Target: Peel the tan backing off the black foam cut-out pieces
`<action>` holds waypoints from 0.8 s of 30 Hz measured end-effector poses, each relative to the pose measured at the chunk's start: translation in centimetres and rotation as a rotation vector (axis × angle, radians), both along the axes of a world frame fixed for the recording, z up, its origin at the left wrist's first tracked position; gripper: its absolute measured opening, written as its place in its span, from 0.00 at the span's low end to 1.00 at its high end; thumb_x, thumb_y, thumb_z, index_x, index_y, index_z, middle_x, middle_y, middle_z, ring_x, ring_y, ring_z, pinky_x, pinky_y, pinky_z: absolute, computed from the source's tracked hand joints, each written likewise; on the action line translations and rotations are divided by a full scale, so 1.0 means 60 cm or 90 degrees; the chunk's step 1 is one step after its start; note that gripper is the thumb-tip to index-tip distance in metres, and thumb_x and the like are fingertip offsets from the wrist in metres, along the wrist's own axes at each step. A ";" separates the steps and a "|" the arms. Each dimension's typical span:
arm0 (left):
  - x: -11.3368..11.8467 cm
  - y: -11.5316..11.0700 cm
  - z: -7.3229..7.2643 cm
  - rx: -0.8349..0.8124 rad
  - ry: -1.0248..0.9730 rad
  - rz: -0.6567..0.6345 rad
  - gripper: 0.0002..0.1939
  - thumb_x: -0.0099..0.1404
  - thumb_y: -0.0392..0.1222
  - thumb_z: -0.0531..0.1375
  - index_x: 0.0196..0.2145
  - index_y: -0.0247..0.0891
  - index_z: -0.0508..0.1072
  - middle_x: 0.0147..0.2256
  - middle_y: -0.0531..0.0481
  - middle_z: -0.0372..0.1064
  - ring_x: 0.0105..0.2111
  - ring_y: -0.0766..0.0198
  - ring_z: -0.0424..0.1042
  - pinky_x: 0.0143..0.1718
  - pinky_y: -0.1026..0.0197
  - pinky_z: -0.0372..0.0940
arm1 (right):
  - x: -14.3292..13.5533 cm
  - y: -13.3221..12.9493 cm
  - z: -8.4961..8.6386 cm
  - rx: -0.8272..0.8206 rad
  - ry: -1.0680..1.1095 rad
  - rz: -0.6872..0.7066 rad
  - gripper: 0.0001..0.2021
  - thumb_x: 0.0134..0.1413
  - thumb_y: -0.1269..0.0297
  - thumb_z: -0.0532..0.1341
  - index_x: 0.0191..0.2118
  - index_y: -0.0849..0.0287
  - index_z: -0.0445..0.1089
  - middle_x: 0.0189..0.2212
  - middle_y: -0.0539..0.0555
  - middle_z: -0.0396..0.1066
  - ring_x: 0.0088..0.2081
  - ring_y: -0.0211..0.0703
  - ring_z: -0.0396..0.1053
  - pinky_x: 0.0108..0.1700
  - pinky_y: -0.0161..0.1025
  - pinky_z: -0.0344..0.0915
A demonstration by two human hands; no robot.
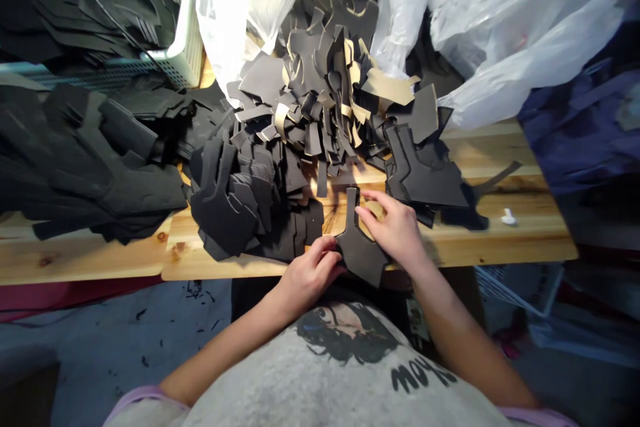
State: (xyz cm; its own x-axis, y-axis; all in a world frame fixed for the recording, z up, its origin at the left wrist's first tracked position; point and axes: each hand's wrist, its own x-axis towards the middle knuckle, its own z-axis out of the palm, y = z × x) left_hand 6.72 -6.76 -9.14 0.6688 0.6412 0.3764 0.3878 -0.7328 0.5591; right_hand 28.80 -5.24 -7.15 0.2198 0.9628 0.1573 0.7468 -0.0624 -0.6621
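A black foam-like cut-out piece (361, 255), with a narrow strip at its top and a wide, angled lower part, lies at the table's front edge. My left hand (313, 270) has curled fingers gripping its left edge. On the other side, my right hand (393, 223) pinches the piece near its narrow strip, thumb and forefinger close together. A stack of similar black pieces (227, 203) lies to the left of my left hand. Beyond my right hand is another stack of black cut-outs (425, 170).
A heap of black and tan scraps (320, 87) spills from a clear plastic bag (230, 7) at the back. More black sheets (80, 153) cover the left of the wooden table (530, 240), beside a white basket (187, 47). A small white object (509, 217) lies right.
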 end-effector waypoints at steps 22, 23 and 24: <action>-0.010 -0.004 0.016 0.158 0.035 -0.031 0.09 0.72 0.34 0.57 0.44 0.28 0.75 0.45 0.35 0.74 0.48 0.53 0.72 0.46 0.54 0.76 | 0.001 0.041 -0.014 -0.063 0.032 -0.079 0.10 0.54 0.56 0.64 0.35 0.57 0.77 0.29 0.53 0.76 0.24 0.43 0.66 0.34 0.39 0.62; -0.007 -0.003 0.017 0.161 0.033 -0.029 0.08 0.71 0.34 0.57 0.43 0.28 0.75 0.47 0.34 0.74 0.50 0.51 0.72 0.48 0.53 0.76 | 0.000 0.042 -0.015 -0.061 0.025 -0.077 0.09 0.54 0.58 0.64 0.35 0.56 0.77 0.31 0.53 0.77 0.27 0.45 0.69 0.36 0.39 0.63; -0.005 -0.002 0.017 0.160 0.033 -0.030 0.08 0.71 0.35 0.58 0.42 0.28 0.74 0.49 0.33 0.73 0.52 0.50 0.72 0.50 0.52 0.75 | -0.001 0.042 -0.016 -0.060 0.019 -0.075 0.08 0.55 0.59 0.64 0.35 0.56 0.77 0.32 0.54 0.78 0.30 0.47 0.72 0.38 0.40 0.64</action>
